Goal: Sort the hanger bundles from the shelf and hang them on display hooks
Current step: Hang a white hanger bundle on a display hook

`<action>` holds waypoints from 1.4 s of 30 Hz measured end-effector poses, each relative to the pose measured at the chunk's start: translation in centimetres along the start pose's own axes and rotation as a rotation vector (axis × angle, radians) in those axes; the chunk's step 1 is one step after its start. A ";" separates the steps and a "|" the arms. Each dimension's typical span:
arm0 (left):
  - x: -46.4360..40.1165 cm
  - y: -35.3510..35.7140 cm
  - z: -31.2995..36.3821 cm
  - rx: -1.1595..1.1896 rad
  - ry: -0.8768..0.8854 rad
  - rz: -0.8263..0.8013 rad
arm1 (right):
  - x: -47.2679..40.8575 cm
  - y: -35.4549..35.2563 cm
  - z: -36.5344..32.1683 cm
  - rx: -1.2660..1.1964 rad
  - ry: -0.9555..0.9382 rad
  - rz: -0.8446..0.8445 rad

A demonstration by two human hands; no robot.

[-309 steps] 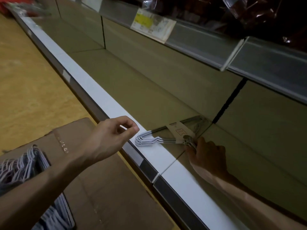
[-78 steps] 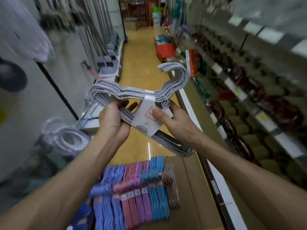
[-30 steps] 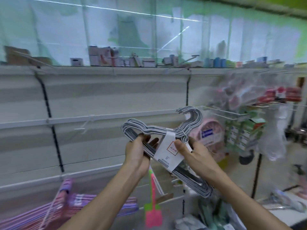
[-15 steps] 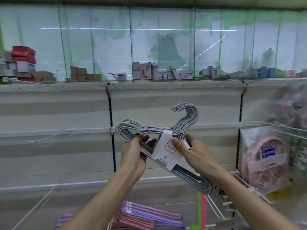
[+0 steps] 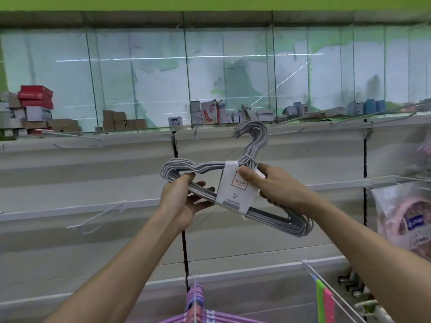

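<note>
Closest to the camera, bottom middle, there's a bunch of purple hangers [image 5: 210, 317] already hanging on a hook, and just right of them a green and pink strip [image 5: 324, 301] dangling off a white wire rail [image 5: 335, 297].

Above that, both arms reach up holding the grey hanger bundle [image 5: 235, 180] in mid-air in front of the display wall, not touching any hook. The left hand [image 5: 184, 201] is under the bundle's left shoulder, thumb over the top wires and fingers mostly straight underneath, so it's a loose, half-open cradle. The right hand [image 5: 277, 185] has a firmer hold: thumb pressed on the front of the white paper label [image 5: 235, 190] wrapped round the middle, fingers curled behind near the necks. The bundle tilts, left end higher, right end dropping low toward the right, its hooks [image 5: 254, 134] sticking up.

Off to the right, a clear bag [image 5: 403, 217] with something pink inside hangs from a rail.

Behind the bundle is the white display wall [image 5: 93, 173] with a few bare white wire hooks [image 5: 98, 215] on the left side.

Farthest back, the top shelf [image 5: 140, 136] carries small boxes: red boxes [image 5: 37, 96] stacked at far left, brown cardboard ones [image 5: 123, 122] next, white cartons [image 5: 210, 113] in the middle, blue ones [image 5: 370, 107] at right. Can't tell what's in any of them.
</note>
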State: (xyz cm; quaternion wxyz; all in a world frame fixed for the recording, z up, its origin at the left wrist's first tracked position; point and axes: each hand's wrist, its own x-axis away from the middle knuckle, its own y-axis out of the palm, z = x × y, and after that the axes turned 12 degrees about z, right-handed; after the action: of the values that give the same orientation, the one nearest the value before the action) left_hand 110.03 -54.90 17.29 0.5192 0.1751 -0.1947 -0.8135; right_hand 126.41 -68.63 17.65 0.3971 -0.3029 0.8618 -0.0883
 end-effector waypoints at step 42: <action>-25.2 2.2 1.6 0.247 -0.070 0.141 | -28.3 11.5 6.4 0.016 -0.258 -0.248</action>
State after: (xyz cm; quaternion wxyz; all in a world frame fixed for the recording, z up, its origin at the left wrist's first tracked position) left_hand 121.06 -32.49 21.84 0.5426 0.1951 -0.3230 -0.7505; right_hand 140.14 -42.08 26.70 0.4930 -0.4125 0.7590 -0.1039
